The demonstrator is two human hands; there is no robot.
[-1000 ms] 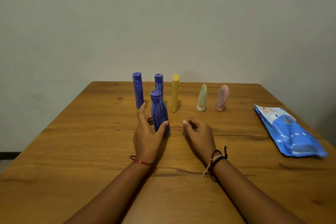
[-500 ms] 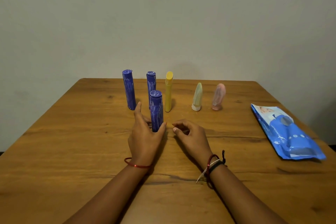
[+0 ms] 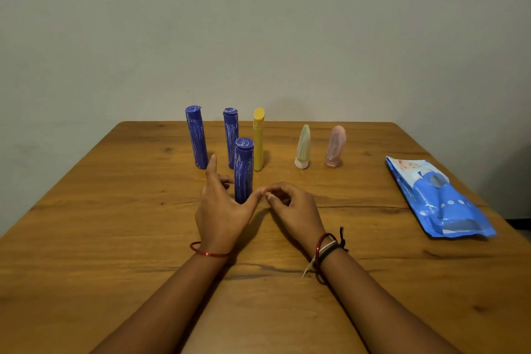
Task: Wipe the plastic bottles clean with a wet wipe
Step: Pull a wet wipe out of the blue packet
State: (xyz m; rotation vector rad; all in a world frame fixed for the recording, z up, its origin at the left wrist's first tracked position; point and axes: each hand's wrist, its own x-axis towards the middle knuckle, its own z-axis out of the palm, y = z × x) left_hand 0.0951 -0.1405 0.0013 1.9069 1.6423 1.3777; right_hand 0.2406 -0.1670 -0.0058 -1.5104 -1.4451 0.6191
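Three scribbled blue plastic bottles stand on the wooden table (image 3: 115,238): a near one (image 3: 243,169), a far left one (image 3: 196,136) and a far middle one (image 3: 230,135). Beside them stands a yellow bottle (image 3: 258,139), then a pale green tube (image 3: 302,146) and a pink tube (image 3: 335,146). My left hand (image 3: 221,210) cups the near blue bottle's base, index finger straight on its left and thumb stretched out on its right. Just right of that thumb, my right hand (image 3: 293,207) rests on the table with loosely curled fingers, holding nothing. A blue wet wipe pack (image 3: 436,198) lies flat at the right.
A plain wall rises right behind the table's far edge. The wipe pack lies close to the table's right edge. Bare wood stretches to the left of the bottles and in front of my forearms.
The near blue bottle, tilted a second ago, now stands upright. My left thumb has spread out to the right, and my right hand has slid left until its fingertips meet that thumb.
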